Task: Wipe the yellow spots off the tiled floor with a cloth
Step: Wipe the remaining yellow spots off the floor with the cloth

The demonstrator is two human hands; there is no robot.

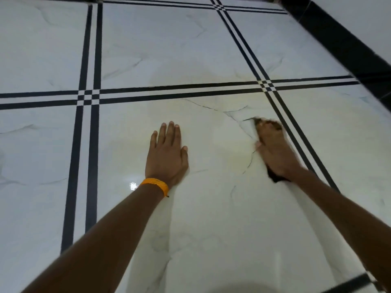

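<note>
— What can be made out on the floor [42,49], from the left?

— White marbled tiles are seen, crossed by black stripes [88,60]. The left hand [167,153] is laid flat on the middle tile as a prop. Its fingers are straight and pressed together, and its thumb is held slightly out. An orange wristband [155,185] is worn on that wrist, with a glare spot [133,186] just beside it.

— And the cloth?

— A dark cloth [275,178] is pressed to the same tile under the right hand [273,149], near the stripes on its right. Only its ends are shown, past the fingertips and below the wrist. That hand is blurred. Its fingers appear to be laid along the cloth, close together, rather than curled round it.

— How much is judged done?

— No sharp yellow spots can be picked out. A faint yellow tinge [248,158] is left beside the right hand, and a paler one is spread across the tile toward the far stripes. The wiping is judged well advanced but unfinished, and the thin film is yet to be lifted.

— Any bucket or basin?

— No container is shown. Only a dark skirting [338,39] is seen at the far right.
</note>
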